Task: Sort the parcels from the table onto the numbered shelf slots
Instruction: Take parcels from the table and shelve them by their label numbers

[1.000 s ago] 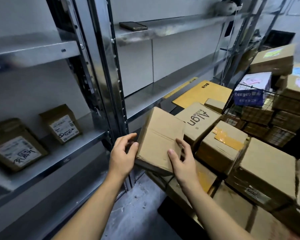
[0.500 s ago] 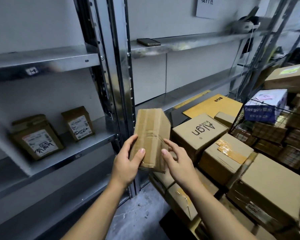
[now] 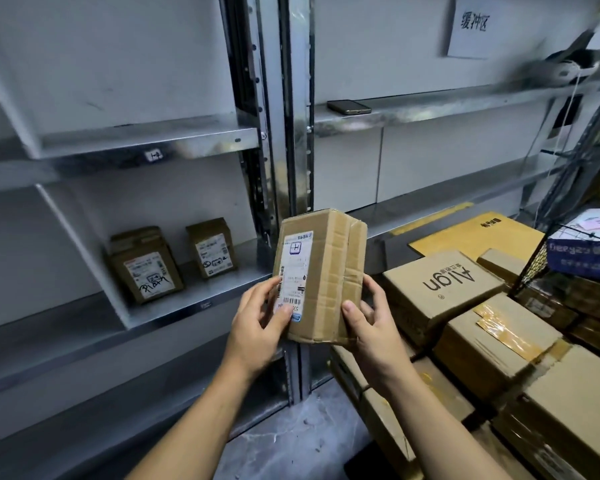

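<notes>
One parcel [image 3: 321,275], lifted clear of the stacked boxes [image 3: 440,289] and held just before the shelf post [image 3: 293,150], gripped at its lower end by left hand [image 3: 257,323] and right hand [image 3: 374,327], fingers [image 3: 374,296] curled round the edges, thumbs pressed on the near faces. Turned over within the last second, plain side then, printed label [image 3: 295,271] now facing the wearer; slot code probably being read, shelving not yet begun, two labelled parcels [image 3: 146,268] already on the left shelf [image 3: 201,304]. Long axis close to vertical, top tipped slightly back toward the shelf post, label face angled left, taped face right.
</notes>
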The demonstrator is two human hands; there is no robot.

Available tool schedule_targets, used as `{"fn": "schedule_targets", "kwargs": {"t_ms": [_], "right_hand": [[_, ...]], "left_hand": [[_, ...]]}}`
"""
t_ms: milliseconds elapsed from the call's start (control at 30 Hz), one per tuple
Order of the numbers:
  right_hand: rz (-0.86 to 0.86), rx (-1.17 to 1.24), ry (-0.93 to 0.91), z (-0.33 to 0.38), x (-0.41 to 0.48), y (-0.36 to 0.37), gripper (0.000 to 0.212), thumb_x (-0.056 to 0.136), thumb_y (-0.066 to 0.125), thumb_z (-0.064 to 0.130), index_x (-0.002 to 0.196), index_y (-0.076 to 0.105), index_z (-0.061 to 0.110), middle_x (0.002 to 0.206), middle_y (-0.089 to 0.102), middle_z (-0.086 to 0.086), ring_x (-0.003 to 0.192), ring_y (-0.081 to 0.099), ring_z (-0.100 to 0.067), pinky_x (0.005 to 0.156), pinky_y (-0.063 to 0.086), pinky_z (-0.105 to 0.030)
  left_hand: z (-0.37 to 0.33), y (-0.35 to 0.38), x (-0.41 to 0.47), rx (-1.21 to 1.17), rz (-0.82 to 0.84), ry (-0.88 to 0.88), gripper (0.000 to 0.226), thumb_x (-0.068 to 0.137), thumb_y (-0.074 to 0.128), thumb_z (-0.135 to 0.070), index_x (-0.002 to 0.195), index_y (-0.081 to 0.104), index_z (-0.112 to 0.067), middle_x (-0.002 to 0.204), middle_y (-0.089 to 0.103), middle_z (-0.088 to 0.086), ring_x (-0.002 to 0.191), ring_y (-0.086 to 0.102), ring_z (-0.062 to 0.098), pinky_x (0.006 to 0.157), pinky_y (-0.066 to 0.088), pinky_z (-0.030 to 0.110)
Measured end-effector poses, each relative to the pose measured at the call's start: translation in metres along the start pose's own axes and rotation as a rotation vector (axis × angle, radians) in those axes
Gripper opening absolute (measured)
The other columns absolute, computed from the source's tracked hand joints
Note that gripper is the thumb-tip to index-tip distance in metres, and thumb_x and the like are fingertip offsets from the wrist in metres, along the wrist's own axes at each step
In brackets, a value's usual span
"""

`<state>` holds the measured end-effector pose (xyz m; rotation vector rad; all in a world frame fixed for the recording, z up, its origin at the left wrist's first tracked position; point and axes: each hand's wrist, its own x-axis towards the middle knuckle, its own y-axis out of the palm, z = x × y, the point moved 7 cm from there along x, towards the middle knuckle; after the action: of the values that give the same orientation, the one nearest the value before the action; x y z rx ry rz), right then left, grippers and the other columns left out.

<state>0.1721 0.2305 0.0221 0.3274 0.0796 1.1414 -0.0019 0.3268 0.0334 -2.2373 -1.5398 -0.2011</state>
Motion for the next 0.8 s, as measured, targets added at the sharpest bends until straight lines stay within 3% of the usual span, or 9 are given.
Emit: {"fn": "schedule_targets", "kwargs": {"t_ms": [67,133,233,333,467,533,600,700,800], "right_hand": [[0.086,0.022,0.024,-0.005,0.001,0.014,0.053,0.089,0.066,0.026,0.134,0.042,0.039,0.118,0.071,-0.007,0.113,0.067,-0.031,0.083,0.059,-0.047],[0.143,0.034,0.045,-0.01,0.002,0.028,0.059,0.087,0.069,0.032,0.138,0.04,0.038,0.121,0.07,-0.008,0.114,0.066,-0.032,0.082,0.058,-0.046],[0.15,-0.026,0.016,-0.011,0.008,0.05,0.056,0.09,0.066,0.035,0.138,0.041,0.048,0.124,0.066,-0.01,0.117,0.063,-0.033,0.09,0.054,-0.058],[0.17,-0.248,-0.142,-0.002,0.008,0.082,0.047,0.093,0.061,0.037,0.132,0.047,0.058,0.13,0.057,-0.001,0.114,0.063,-0.016,0.097,0.053,-0.053],[0.196,-0.503,-0.265,0.002,0.002,0.137,0.039,0.1,0.056,0.027,0.128,0.05,0.054,0.125,0.049,0.003,0.101,0.058,0.0,0.103,0.049,-0.046],[0.247,-0.511,-0.242,-0.002,-0.004,0.172,0.039,0.099,0.056,0.028,0.131,0.05,0.049,0.124,0.054,0.005,0.111,0.057,-0.001,0.102,0.049,-0.048],[0.337,-0.456,-0.167,-0.01,-0.015,0.212,0.046,0.094,0.058,0.042,0.139,0.049,0.044,0.127,0.058,0.005,0.116,0.059,-0.006,0.1,0.051,-0.048],[0.456,-0.413,-0.145,-0.018,-0.038,0.279,0.063,0.084,0.066,0.057,0.141,0.04,0.051,0.129,0.06,0.013,0.117,0.059,-0.005,0.094,0.055,-0.037],[0.496,-0.397,-0.202,-0.022,-0.063,0.351,0.066,0.083,0.076,0.041,0.131,0.034,0.061,0.124,0.058,0.02,0.11,0.059,0.008,0.086,0.054,-0.019]], "left_hand": [[0.006,-0.016,-0.005,-0.041,0.005,-0.042,0.045,0.083,0.062,-0.036,0.128,0.053,-0.038,0.133,0.053,-0.006,0.12,0.053,0.003,0.101,0.046,0.031],[0.005,-0.035,-0.012,-0.03,-0.025,-0.044,0.045,0.084,0.063,-0.034,0.128,0.053,-0.034,0.132,0.055,-0.003,0.12,0.055,0.006,0.102,0.046,0.036],[-0.006,-0.069,-0.024,0.084,-0.111,0.007,0.043,0.083,0.065,-0.034,0.123,0.054,-0.044,0.125,0.054,-0.012,0.115,0.054,-0.001,0.097,0.046,0.018],[-0.014,-0.106,-0.037,0.169,-0.199,0.04,0.045,0.082,0.065,-0.033,0.126,0.055,-0.037,0.124,0.053,-0.015,0.115,0.052,0.0,0.095,0.041,0.012],[-0.023,-0.162,-0.059,0.294,-0.338,0.065,0.046,0.081,0.067,-0.03,0.126,0.058,-0.027,0.124,0.053,-0.007,0.115,0.053,0.006,0.098,0.041,0.017],[-0.023,-0.192,-0.074,0.371,-0.41,0.055,0.047,0.081,0.071,-0.028,0.126,0.06,-0.023,0.126,0.052,-0.003,0.114,0.052,0.007,0.097,0.037,0.01],[-0.024,-0.225,-0.09,0.423,-0.475,0.041,0.047,0.083,0.074,-0.022,0.127,0.06,-0.023,0.129,0.05,-0.001,0.112,0.048,0.002,0.092,0.03,0.0],[-0.033,-0.277,-0.116,0.508,-0.545,0.042,0.047,0.085,0.072,-0.02,0.129,0.058,-0.022,0.132,0.047,-0.001,0.11,0.043,-0.004,0.088,0.026,-0.005],[-0.045,-0.338,-0.145,0.592,-0.611,0.052,0.047,0.086,0.07,-0.019,0.131,0.057,-0.024,0.134,0.046,-0.001,0.112,0.042,-0.002,0.089,0.025,-0.005]]}}
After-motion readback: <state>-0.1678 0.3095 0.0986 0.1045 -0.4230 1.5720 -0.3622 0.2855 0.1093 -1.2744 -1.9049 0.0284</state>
